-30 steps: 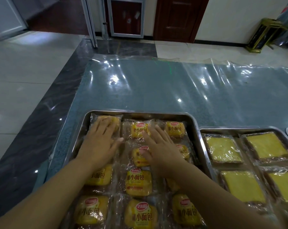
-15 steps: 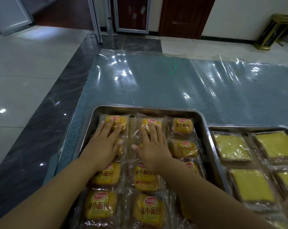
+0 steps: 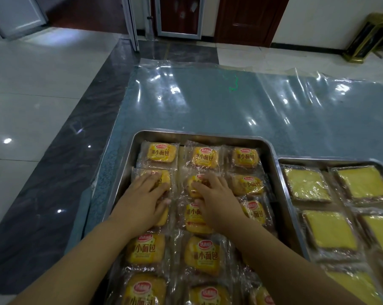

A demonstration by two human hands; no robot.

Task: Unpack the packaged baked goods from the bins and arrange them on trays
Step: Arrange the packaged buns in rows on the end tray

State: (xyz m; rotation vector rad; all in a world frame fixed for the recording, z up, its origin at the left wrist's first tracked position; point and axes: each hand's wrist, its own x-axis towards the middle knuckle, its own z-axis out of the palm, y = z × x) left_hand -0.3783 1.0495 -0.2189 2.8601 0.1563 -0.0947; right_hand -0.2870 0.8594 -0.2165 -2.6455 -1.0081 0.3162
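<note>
A steel tray [image 3: 199, 135] holds several small yellow bread packets in clear wrap, laid in three columns. My left hand [image 3: 142, 201] lies flat on the left column, fingers over the second-row packet [image 3: 164, 179]. My right hand [image 3: 217, 199] rests on the middle column, fingertips curled on the second-row packet [image 3: 194, 186]. The back row shows a left packet [image 3: 162, 153], a middle one [image 3: 205, 158] and a right one [image 3: 245, 158], all uncovered. Neither hand lifts a packet; both press down on them.
A second steel tray [image 3: 322, 160] to the right holds several wrapped yellow cake slices [image 3: 305, 183]. Both trays sit on a blue table under glossy clear plastic sheet [image 3: 230, 102]. Tiled floor lies to the left, doors at the back.
Both hands slid back toward me from the back row to the second row, uncovering the back-row packets. The view also tilted down a little.
</note>
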